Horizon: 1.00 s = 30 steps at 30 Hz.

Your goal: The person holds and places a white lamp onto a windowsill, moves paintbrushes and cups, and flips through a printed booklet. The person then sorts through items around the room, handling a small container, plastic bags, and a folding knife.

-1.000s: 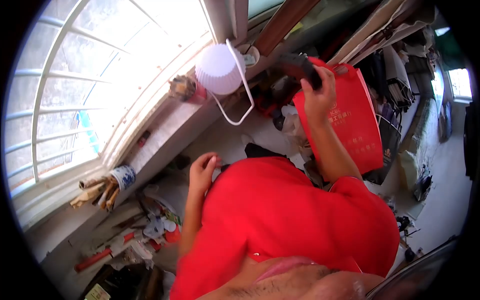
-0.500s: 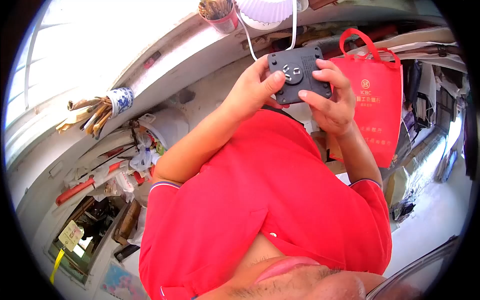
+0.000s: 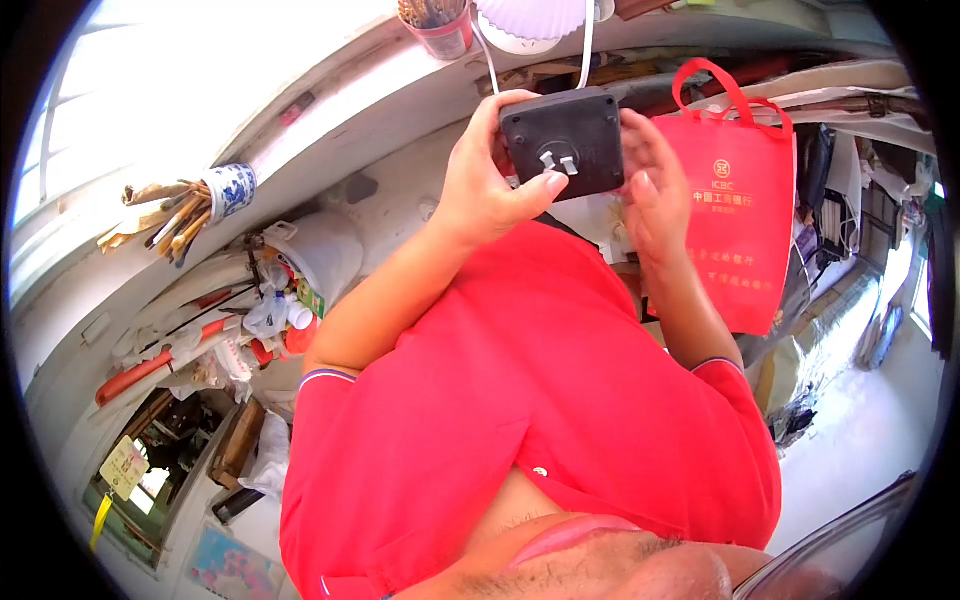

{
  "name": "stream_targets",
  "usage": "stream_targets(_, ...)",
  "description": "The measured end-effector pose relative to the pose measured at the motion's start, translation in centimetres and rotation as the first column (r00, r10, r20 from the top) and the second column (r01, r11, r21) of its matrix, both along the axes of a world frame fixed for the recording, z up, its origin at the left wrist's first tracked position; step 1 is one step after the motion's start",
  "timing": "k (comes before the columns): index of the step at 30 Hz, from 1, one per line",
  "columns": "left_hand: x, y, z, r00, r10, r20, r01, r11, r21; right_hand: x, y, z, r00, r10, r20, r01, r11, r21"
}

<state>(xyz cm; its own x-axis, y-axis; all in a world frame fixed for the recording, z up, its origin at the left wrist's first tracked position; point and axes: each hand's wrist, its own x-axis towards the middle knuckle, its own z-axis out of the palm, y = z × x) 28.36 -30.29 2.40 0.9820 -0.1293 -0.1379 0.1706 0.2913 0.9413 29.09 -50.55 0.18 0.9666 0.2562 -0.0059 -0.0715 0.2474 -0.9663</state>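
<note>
A square black plug adapter (image 3: 532,128) with metal prongs on the side facing me is held above my lap. My left hand (image 3: 490,180) grips its left side, the thumb lying across the lower front by the prongs and the fingers reaching behind. At the right edge of the adapter is my right hand (image 3: 655,185), its fingers loosely bent and apart, slightly blurred. Whether its fingertips touch the edge I cannot tell. Just right of that hand hangs or stands a red bag (image 3: 740,225) with gold lettering.
A lamp with a pleated white shade (image 3: 535,18) and a pot of brushes (image 3: 437,28) stand on the ledge ahead. A blue-and-white brush holder (image 3: 232,188) is on the left. Clutter with a white bucket (image 3: 325,250) lies below the ledge.
The adapter has tilted and shifted slightly left, its prongs now seen more from the side. My right hand has loosened from its face and moved to the right edge.
</note>
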Motion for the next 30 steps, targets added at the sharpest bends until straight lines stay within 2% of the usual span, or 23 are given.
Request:
stream_targets(2, -0.2, 0.2, -0.4, 0.996, 0.008, 0.09, -0.019, 0.992, 0.121, -0.9, -0.1, -0.4, 0.953, 0.155, -0.262, -0.135, 0.987, 0.092)
stream_targets(5, -0.7, 0.4, 0.2, 0.998, -0.053, 0.04, 0.042, 0.973, 0.225, -2.0, 1.1, -1.1, 0.967, 0.085, -0.241, -0.093, 0.995, -0.022)
stream_targets(6, -0.7, 0.5, 0.4, 0.996, -0.081, 0.029, 0.071, 0.966, 0.25, -2.2, 1.2, -1.9, 0.973, 0.045, -0.227, -0.06, 0.997, -0.057)
stream_targets(7, -0.8, 0.5, 0.1, 0.993, -0.074, 0.09, 0.046, 0.958, 0.284, -2.3, 1.6, -1.9, 0.974, 0.013, -0.228, -0.012, 1.0, 0.007)
stream_targets(9, -1.6, 1.1, -0.3, 0.988, -0.116, 0.1, 0.083, 0.954, 0.287, -2.4, 2.1, -2.1, 0.968, -0.065, -0.243, 0.099, 0.987, 0.131)
stream_targets(11, -2.7, 2.2, -1.0, 0.977, -0.201, 0.068, 0.17, 0.934, 0.315, -1.4, 1.7, -2.0, 0.924, -0.266, -0.274, 0.314, 0.938, 0.147)
stream_targets(13, -3.7, 3.6, -1.6, 0.96, -0.282, -0.002, 0.265, 0.899, 0.348, 0.5, 1.0, -3.1, 0.85, -0.465, -0.246, 0.505, 0.853, 0.13)
stream_targets(16, -5.2, 5.8, -1.5, 0.969, -0.245, -0.042, 0.239, 0.869, 0.433, 4.0, -1.1, -4.7, 0.689, -0.707, -0.157, 0.72, 0.694, 0.034)
stream_targets(18, -6.4, 7.7, -2.5, 0.971, -0.235, -0.035, 0.223, 0.848, 0.482, 6.3, -1.8, -5.5, 0.574, -0.794, -0.2, 0.816, 0.575, 0.061)
stream_targets(19, -7.1, 8.6, -3.2, 0.973, -0.229, -0.031, 0.214, 0.838, 0.503, 7.6, -2.1, -6.2, 0.541, -0.813, -0.218, 0.838, 0.542, 0.059)
stream_targets(21, -8.5, 10.1, -5.0, 0.977, -0.176, -0.123, 0.212, 0.89, 0.405, 10.6, -2.8, -8.0, 0.466, -0.846, -0.259, 0.882, 0.469, 0.056)
stream_targets(22, -9.4, 11.0, -5.9, 0.972, -0.155, -0.176, 0.21, 0.909, 0.359, 12.0, -3.0, -8.9, 0.427, -0.877, -0.222, 0.899, 0.438, 0.001)
stream_targets(25, -11.0, 12.8, -7.4, 0.95, -0.15, -0.274, 0.259, 0.869, 0.422, 16.8, -4.1, -11.6, 0.296, -0.949, -0.106, 0.938, 0.31, -0.156)
stream_targets(27, -11.2, 13.8, -7.4, 0.928, -0.122, -0.352, 0.265, 0.881, 0.392, 19.9, -5.6, -13.1, 0.187, -0.982, -0.025, 0.949, 0.187, -0.253)
stream_targets(30, -10.4, 14.7, -7.2, 0.913, -0.06, -0.403, 0.214, 0.913, 0.348, 23.1, -7.4, -12.7, 0.033, -0.968, 0.248, 0.783, -0.13, -0.609)
